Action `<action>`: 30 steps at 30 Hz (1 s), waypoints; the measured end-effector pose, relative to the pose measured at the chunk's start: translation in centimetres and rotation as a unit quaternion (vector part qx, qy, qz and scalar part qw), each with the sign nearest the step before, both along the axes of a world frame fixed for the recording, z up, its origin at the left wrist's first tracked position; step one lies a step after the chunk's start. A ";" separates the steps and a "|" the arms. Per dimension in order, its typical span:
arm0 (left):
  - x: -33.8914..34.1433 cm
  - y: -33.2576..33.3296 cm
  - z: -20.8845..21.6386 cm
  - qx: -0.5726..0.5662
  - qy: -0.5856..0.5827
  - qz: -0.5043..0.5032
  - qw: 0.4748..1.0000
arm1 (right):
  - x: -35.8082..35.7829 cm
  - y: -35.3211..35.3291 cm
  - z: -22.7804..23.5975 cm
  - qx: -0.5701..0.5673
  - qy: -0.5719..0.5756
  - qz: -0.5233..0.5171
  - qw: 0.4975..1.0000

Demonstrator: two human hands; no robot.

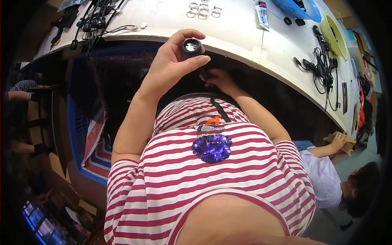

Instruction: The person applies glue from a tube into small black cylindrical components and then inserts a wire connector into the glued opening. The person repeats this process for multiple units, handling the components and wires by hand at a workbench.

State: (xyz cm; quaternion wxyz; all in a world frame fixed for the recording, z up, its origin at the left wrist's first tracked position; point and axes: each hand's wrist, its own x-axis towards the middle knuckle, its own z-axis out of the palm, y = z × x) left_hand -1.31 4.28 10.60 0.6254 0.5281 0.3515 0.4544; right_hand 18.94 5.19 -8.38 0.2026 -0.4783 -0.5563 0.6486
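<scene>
My left hand (165, 63) is raised just in front of the table edge, its thumb and fingers closed round the black head of a flashlight (192, 47). The flashlight's round, shiny front faces up toward me. Lower and to the right, in the shade below the table edge, my right hand (222, 81) has its fingers closed in a pinch. Something small and dark shows at its fingertips, too dim to name; whether it joins the flashlight I cannot tell. On the white table (237, 38) beyond lie several silvery metal rings (203, 11).
A tube (261, 15), black caps (300, 22), a blue bowl (308, 9) and a yellow-green bowl (331, 36) are on the table. Black cables (322, 71) lie right, more cables (98, 20) left. A blue-rimmed bin (73, 122) stands below. A co-worker (326, 179) handles cardboard at right.
</scene>
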 end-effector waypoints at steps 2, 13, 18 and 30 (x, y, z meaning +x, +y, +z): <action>0.1 -0.1 0.4 -0.018 -0.021 -0.040 0.999 | 0.2 -0.4 -0.6 0.021 0.012 -0.063 0.998; 2.0 0.0 -0.7 0.021 0.061 -0.008 0.998 | 0.2 -2.2 0.3 0.054 0.156 -0.132 0.977; 1.8 0.4 -1.2 -0.003 -0.028 -0.087 0.996 | 0.0 -1.9 0.6 -0.040 0.131 -0.071 0.988; 2.1 0.6 -1.5 0.017 0.007 -0.118 0.993 | 1.4 -2.3 -2.6 -0.001 0.087 -0.197 0.977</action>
